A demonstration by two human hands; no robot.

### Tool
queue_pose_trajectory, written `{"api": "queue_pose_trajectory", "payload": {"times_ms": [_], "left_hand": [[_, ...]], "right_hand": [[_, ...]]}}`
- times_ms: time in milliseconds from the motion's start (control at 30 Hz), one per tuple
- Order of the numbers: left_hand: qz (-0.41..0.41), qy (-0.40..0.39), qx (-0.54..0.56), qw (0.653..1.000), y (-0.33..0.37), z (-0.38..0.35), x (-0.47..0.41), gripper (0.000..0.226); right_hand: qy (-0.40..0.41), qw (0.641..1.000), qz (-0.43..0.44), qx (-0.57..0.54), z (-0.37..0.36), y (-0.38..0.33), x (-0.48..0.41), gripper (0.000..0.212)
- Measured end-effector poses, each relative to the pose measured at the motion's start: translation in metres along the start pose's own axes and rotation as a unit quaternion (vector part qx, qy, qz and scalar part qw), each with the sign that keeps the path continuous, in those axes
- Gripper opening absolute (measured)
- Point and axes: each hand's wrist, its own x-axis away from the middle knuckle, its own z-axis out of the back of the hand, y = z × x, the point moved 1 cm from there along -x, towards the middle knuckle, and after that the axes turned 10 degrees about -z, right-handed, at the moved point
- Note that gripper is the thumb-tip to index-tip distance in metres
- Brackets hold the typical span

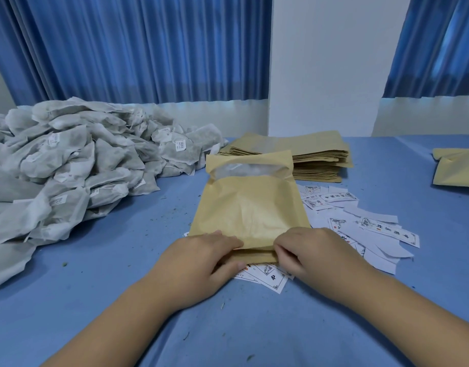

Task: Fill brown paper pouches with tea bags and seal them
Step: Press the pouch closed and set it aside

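Note:
A brown paper pouch (pixel 250 205) lies in the middle of the blue table, bulging, its clear window at the far end. My left hand (pixel 199 258) and my right hand (pixel 310 250) both pinch its near edge, thumbs under a folded strip and fingers on top. A large heap of grey-white tea bags (pixel 69 165) covers the left of the table. A stack of flat brown pouches (pixel 307 154) sits just behind the held pouch.
Loose white printed labels (pixel 360 226) lie scattered to the right of the pouch and under its near edge. More brown pouches (pixel 456 168) lie at the far right edge. Blue curtains and a white wall stand behind the table. Small tea crumbs dot the cloth.

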Motion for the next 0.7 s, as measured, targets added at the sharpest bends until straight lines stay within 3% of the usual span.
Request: {"api": "queue_pose_trajectory", "payload": {"times_ms": [400,533,700], "left_hand": [[-0.092,0.08,-0.053,0.991,0.01,0.019,0.007,0.06],[-0.093,0.082,-0.041,0.991,0.006,0.02,0.009,0.06],[-0.094,0.074,-0.004,0.993,-0.001,0.015,0.011,0.039]], "right_hand": [[0.079,0.985,-0.105,-0.111,0.004,0.011,-0.004,0.025],[0.067,0.991,-0.063,-0.098,0.007,0.013,-0.001,0.019],[-0.014,0.999,0.032,-0.037,0.009,0.016,0.006,0.026]]}}
